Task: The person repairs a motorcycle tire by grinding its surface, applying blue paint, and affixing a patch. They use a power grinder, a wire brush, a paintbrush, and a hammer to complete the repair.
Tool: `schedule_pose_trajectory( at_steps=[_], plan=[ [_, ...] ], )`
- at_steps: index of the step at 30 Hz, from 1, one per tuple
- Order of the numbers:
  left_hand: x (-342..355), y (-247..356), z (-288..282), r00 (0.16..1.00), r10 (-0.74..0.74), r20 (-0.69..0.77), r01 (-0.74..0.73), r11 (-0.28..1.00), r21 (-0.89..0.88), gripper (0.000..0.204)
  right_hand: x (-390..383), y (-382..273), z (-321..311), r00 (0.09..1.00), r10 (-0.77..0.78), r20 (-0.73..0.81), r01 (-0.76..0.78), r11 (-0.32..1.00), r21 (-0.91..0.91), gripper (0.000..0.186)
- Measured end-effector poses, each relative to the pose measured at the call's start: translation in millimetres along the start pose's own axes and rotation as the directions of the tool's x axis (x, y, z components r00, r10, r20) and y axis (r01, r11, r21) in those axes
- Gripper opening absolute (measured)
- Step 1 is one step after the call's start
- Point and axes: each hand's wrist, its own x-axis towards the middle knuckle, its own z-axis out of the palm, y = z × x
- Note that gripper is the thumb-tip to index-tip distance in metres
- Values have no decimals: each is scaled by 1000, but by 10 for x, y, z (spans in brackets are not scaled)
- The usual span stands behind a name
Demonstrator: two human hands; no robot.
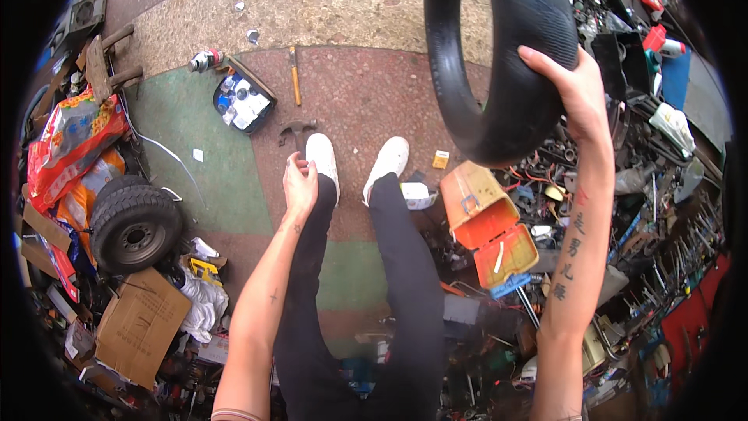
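Observation:
My right hand point(573, 90) is shut on a black rubber tyre point(530, 8) held upright at the upper right, with my thumb across its side. My left hand point(300, 179) is beside my left leg, fingers loosely bent and apart. Just above it is a claw hammer point(298, 126) near my left white shoe point(321, 152); whether my fingertips touch its handle, which runs behind them, I cannot tell. A yellow-handled tool point(295, 78) lies farther up on the red floor.
Around me are an open tool case point(238, 97), a spray can point(204, 60), a wheel point(136, 230), red bags point(74, 144), cardboard point(136, 327) and a wooden stool point(105, 66). An open orange box point(483, 210) sits among heaps of tools and parts point(662, 257) on the right.

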Motion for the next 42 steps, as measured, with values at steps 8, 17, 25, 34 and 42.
schedule_pose_trajectory(
  at_steps=[8, 17, 25, 34, 42],
  plan=[
    [1777, -192, 194, 844, 437, 313, -536, 643, 547, 52, 205, 382, 11, 990, -51, 132, 46, 998, 42, 72],
    [2370, -535, 786, 834, 546, -85, -456, 767, 452, 68, -203, 309, 51, 910, -412, -54, 268, 682, -680, 84],
    [2471, -891, 1060, 811, 495, -311, -370, 847, 382, 39, -326, 635, 914, 663, -626, -410, 71, 598, -798, 119],
    [2867, -1118, 1183, 784, 458, -418, -374, 887, 270, 21, -664, 771, 1142, 537, -833, -133, 386, 383, -840, 109],
    [2154, -582, 575, 945, 270, -185, -327, 757, -566, 24, -553, 678, 683, 562, -786, 259, 626, 199, -754, 91]
  ],
)
